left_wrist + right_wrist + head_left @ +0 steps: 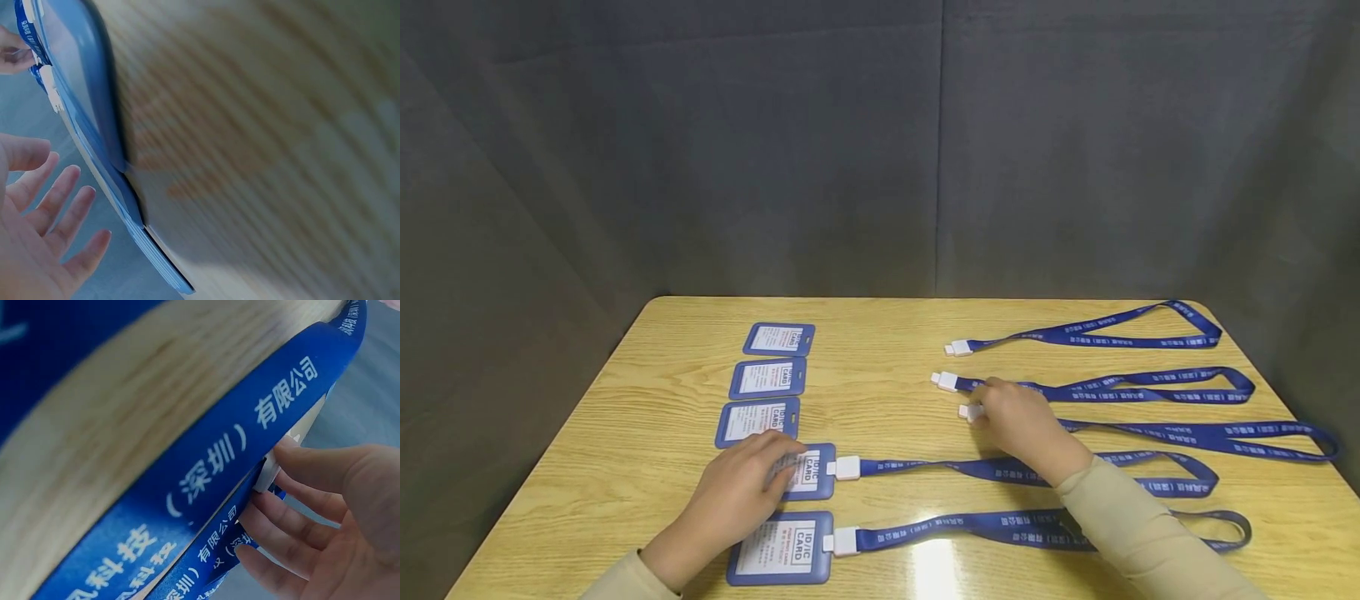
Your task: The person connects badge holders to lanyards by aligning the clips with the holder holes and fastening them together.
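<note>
My left hand is held over a blue card holder in the left column, partly covering it. In the left wrist view its fingers are spread and relaxed, with nothing in them. My right hand pinches the white clip of a blue lanyard between thumb and fingertips. The right wrist view shows this clip in the grip, beside the printed strap. Up and left of the left hand lies an unattached card holder.
Two more loose card holders, the upper one farthest back, lie at the left. Two other lanyards, including the farthest, lie at the right. Nearer me, a card holder joins a lanyard, as does the one by my left hand. Wooden table; dark curtain behind.
</note>
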`<action>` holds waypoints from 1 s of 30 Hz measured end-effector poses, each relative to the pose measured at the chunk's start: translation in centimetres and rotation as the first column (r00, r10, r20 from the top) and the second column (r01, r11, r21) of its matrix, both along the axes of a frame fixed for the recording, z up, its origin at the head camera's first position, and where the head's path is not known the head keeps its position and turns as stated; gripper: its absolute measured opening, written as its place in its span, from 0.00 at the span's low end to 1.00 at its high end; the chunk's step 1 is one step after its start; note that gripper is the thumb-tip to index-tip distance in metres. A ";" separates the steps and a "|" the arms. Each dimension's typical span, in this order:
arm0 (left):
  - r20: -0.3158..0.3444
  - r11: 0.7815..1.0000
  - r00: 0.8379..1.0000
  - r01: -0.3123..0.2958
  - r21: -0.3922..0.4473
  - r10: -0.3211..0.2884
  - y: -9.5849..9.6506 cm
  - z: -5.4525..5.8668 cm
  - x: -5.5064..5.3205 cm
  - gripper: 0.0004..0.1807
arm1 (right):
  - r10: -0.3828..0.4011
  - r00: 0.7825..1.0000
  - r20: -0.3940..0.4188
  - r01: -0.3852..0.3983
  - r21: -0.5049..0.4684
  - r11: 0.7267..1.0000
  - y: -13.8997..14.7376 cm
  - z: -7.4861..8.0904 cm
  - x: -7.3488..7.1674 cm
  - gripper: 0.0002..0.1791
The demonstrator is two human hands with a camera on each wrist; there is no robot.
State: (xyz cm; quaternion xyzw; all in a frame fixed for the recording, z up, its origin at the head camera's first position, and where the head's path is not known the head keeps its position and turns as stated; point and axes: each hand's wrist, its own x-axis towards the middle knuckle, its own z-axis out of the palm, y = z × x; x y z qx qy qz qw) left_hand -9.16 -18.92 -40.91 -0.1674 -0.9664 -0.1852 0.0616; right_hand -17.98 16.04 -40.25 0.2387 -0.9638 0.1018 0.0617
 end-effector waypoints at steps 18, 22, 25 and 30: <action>-0.025 1.000 1.000 0.008 -0.018 -0.008 -0.4 -0.1 -0.3 0.14 | 0.005 1.000 0.024 -0.005 0.014 1.000 -1.8 0.1 -0.4 0.08; -0.049 0.999 0.998 0.032 -0.018 -0.032 -0.8 0.0 -0.8 0.13 | 0.010 1.000 0.017 -0.011 0.026 1.000 -2.1 0.1 -0.7 0.06; -0.058 0.999 0.997 0.053 -0.012 -0.053 -1.4 0.0 -1.4 0.13 | 0.011 1.000 0.014 -0.011 0.040 0.999 -2.2 0.1 -0.8 0.06; -0.023 0.999 0.999 0.043 0.006 -0.043 -2.5 -0.1 -2.6 0.13 | 0.012 1.000 0.001 -0.012 0.051 0.999 -2.3 -0.1 -0.9 0.06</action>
